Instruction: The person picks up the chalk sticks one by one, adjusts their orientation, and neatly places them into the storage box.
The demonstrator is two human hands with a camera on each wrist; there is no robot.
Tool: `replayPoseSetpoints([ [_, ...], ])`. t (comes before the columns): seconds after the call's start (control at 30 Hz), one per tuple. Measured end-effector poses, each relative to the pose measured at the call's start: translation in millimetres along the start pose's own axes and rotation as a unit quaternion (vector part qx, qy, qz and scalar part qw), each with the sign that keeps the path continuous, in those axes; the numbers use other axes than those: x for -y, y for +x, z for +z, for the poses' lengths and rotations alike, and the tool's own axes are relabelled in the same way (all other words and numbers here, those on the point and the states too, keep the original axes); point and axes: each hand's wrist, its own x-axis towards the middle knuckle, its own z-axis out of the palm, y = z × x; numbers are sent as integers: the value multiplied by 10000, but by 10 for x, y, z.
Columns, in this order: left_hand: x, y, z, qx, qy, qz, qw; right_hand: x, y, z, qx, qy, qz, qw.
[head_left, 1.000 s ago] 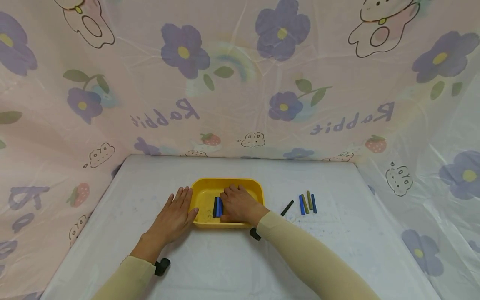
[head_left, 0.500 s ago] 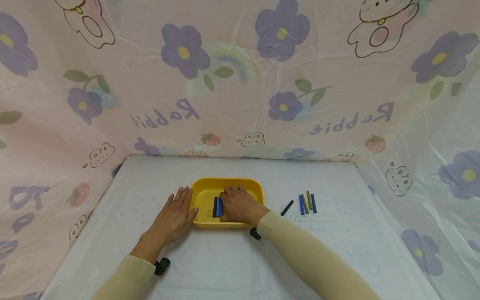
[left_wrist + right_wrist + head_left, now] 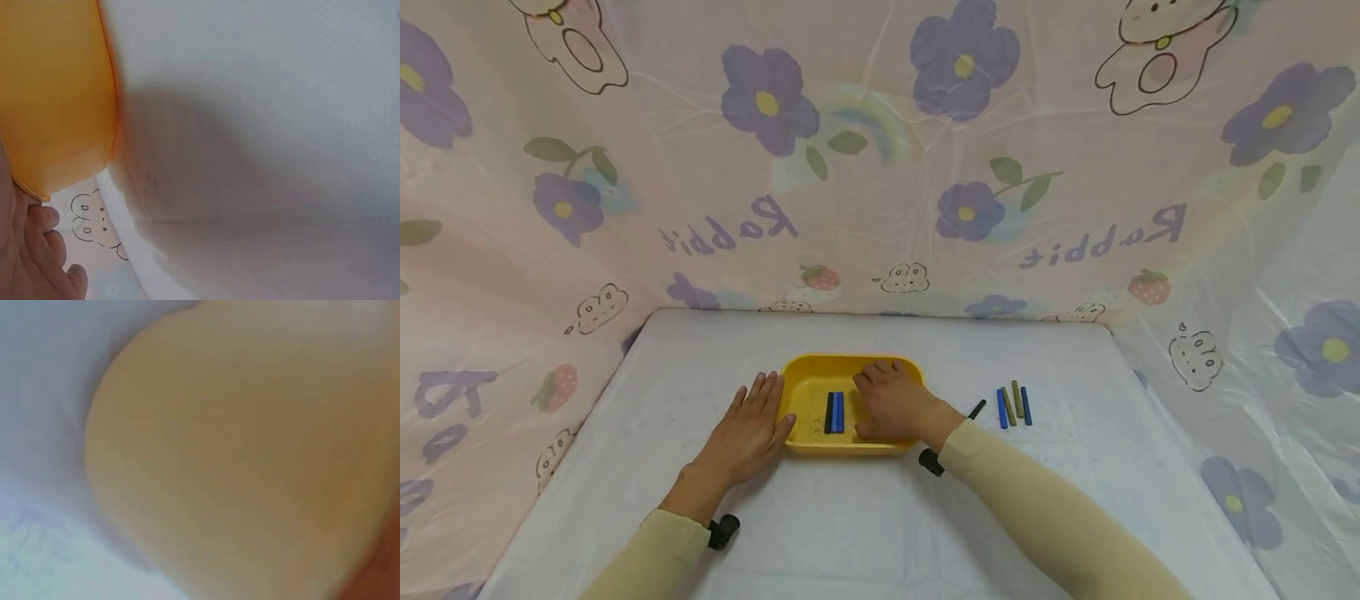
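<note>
While the left hand [image 3: 747, 433] lies flat, fingers straight, against the yellow tray's [image 3: 805, 385] left rim at frame centre, the right hand [image 3: 895, 402] rests loosely curled inside, just right of two slender matte sticks [image 3: 834, 412], holding nothing visible.

The whole setup sits inside a kind of tent made of thin, slightly see-through pale pink plastic sheeting [image 3: 880, 208] that wraps around the back and both sides. It's printed with big purple flowers with yellow centres, green leaves, little red strawberries, outlined cartoon rabbits and the word "Rabbit", which reads mirrored from this side. The sheet is creased and wrinkly, with soft light glowing through it, brightest on the right side. Below that is a flat white cloth-covered tabletop [image 3: 850, 517] with faint smudges, its far edge meeting the sheeting straight across the back.
</note>
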Motion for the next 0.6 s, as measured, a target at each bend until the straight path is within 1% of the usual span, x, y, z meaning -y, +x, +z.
replayPoseSetpoints([
  [0.07, 0, 0, 0, -1, 10, 5, 10000, -45, -49, -23, -113, -71, 58, 9999],
  [0.17, 2, 1, 1, 3, 23, 1, 10000, -112, -142, -57, -390, -228, 110, 9989],
  [0.37, -13, -2, -17, 15, 0, -8, 10000, -302, -380, -99, -969, -73, 201, 9951],
  [0.6, -23, -2, -25, -14, -15, -18, 10000, -598, -672, -97, -1153, -53, 623, 9914],
])
